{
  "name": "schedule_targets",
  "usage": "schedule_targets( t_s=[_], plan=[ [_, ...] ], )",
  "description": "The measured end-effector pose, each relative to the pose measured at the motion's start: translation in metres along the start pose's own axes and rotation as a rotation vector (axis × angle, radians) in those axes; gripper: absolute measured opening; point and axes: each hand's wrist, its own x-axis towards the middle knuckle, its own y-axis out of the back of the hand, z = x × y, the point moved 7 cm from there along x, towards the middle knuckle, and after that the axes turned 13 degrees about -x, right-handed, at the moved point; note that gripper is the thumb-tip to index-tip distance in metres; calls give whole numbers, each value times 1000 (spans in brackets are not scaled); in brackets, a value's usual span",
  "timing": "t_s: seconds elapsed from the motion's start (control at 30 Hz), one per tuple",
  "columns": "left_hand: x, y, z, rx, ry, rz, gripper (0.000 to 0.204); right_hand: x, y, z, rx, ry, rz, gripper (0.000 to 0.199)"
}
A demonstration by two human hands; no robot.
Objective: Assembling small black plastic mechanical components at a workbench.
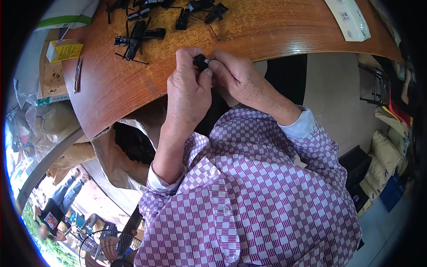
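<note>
A small black plastic part [201, 62] is held up between my two hands, just over the table's front edge. My left hand [190, 89] is closed, with thumb and curled forefinger pinching its left side. My right hand [238, 76] meets it from the other side, thumb and fingertips pressed together on it. A pale spot shows at the right thumb tip; whether it belongs to the part I cannot tell. Beyond my left hand, a black folding-arm device like a small drone [135, 40] lies on the wooden table [267, 31]. Several similar black pieces [195, 13] lie farther back.
Tweezers [78, 74] and a yellow box [64, 51] are at the table's left end. A white-and-green packet [349, 20] lies at the back right. Below the table's left edge, an open sack [106, 153] holds dark contents. A fan [111, 247] stands lower left; another person [55, 213] is beyond.
</note>
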Motion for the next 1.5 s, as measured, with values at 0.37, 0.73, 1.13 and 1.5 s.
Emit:
schedule_targets(
  t_s=[0.37, 0.73, 1.13, 1.5],
  plan=[
    [4, 19, 4, -454, 14, 153, 10, 35, 50, -12, -320, 173, 24, 22],
    [5, 9, -13, -912, 325, 38, 28, 57, 72, 5, -866, 338, 158, 31],
    [7, -8, -6, -1114, 218, -513, 57, 13, 41, -35, -654, 724, 93, 37],
    [-6, 14, -18, -1045, 239, -211, 38, 6, 24, -27, -224, 288, -10, 28]
  ],
)
